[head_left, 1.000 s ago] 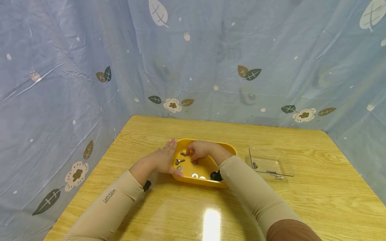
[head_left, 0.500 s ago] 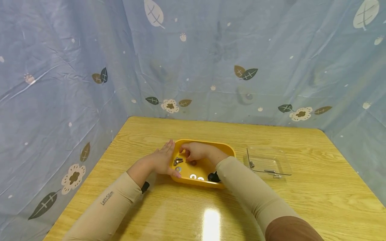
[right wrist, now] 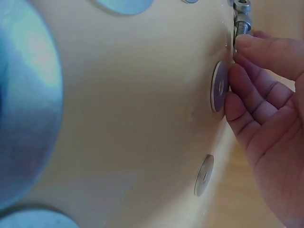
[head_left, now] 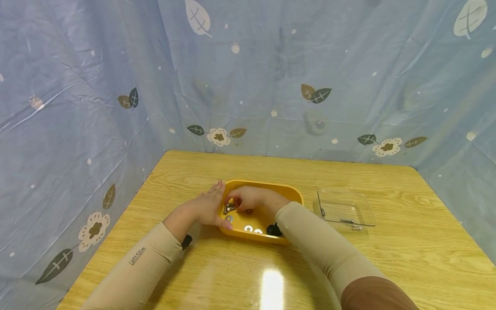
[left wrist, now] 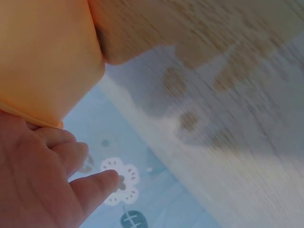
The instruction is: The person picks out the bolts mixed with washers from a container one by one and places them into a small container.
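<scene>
A yellow tray lies on the wooden table. My left hand rests over its left end, fingers fairly straight, with the thumb on the front rim. Inside the tray, my right hand bends over the left part. The thumb and forefinger pinch a metal bolt in the right wrist view, while the lower fingers touch a washer. In the head view, bolts lie close together by those fingertips. Washers sit near the tray's front, one of them by the front wall; another washer is beside the left thumb.
To the right of the tray, a clear plastic piece is on the table, with a few small bolts near its front edge. A dark object shows beside the right sleeve. Patterned blue cloth hangs behind and at both sides.
My right hand has shifted left inside the tray. The bolts, apart a second ago, now lie together. My left hand has stayed on the tray's end.
</scene>
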A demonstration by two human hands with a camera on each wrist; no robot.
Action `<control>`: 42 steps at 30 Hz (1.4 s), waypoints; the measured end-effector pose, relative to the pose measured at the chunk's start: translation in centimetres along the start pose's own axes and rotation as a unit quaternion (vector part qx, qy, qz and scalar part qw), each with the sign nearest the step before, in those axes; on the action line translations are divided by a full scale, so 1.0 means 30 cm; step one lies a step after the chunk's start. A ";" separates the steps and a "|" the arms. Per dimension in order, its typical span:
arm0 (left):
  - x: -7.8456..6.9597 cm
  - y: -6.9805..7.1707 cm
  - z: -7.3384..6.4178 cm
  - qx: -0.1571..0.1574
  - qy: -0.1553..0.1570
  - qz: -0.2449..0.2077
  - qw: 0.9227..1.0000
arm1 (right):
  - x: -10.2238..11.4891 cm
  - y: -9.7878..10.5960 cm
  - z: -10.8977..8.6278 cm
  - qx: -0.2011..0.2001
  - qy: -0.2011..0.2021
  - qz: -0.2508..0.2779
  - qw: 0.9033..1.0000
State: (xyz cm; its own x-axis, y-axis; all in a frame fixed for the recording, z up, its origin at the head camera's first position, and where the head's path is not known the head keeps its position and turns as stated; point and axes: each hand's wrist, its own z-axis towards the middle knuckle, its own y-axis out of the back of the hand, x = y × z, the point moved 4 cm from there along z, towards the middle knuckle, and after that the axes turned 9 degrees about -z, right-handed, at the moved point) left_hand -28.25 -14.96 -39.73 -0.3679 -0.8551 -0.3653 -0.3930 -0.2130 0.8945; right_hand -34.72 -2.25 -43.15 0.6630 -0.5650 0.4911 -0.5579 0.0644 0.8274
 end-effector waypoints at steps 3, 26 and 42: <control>-0.001 -0.006 -0.002 0.001 -0.001 -0.006 1.000 | 0.003 -0.006 0.000 0.003 0.008 -0.011 1.000; -0.009 -0.001 0.008 0.001 -0.004 0.008 1.000 | -0.003 0.030 -0.012 -0.017 -0.041 -0.073 0.996; 0.001 0.000 0.003 0.000 0.003 0.009 1.000 | 0.025 0.129 -0.087 -0.045 -0.020 -0.080 0.996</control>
State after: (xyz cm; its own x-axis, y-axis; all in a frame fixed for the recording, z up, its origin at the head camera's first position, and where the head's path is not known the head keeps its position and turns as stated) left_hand -28.33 -14.94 -39.75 -0.3689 -0.8619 -0.3478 -0.3869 -0.1978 0.9007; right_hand -35.09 -0.29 -38.86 0.7185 -0.6066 0.3403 -0.3982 0.0424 0.9163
